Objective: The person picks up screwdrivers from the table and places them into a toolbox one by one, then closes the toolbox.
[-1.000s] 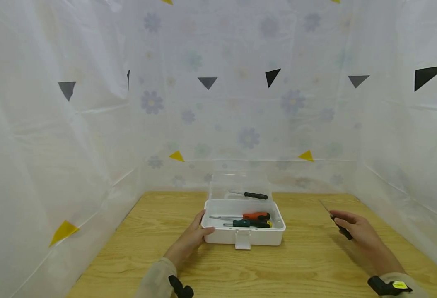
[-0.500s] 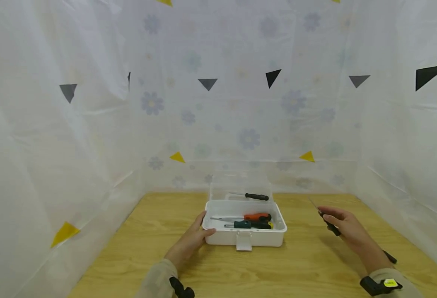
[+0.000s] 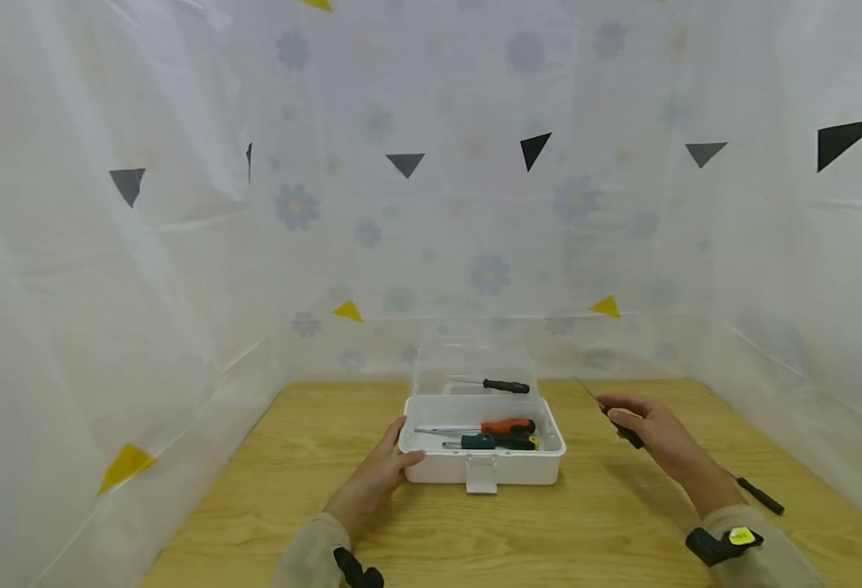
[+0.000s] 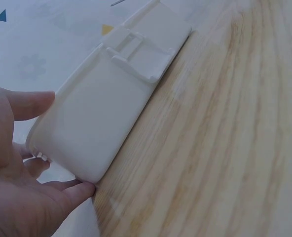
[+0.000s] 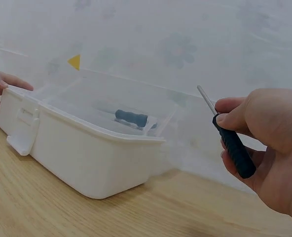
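Open white toolbox (image 3: 482,464) on the counter (image 3: 592,531) with three screwdrivers inside; left hand (image 3: 379,472), fingers relaxed, steadies its corner, while right hand (image 3: 654,430) grips a black-handled screwdriver (image 3: 614,418) beside it, another (image 3: 757,495) unpacked.

Before you on the table (image 3: 592,523) sits the open box (image 3: 484,465), two screwdrivers (image 3: 493,434) lying in it, a third on the lid (image 3: 472,371) behind. Your left hand (image 3: 375,474) rests at the box's left end. Your right hand (image 3: 658,433), right of the box, holds a screwdriver (image 3: 614,418); another tool (image 3: 760,496) lies on the table further right.
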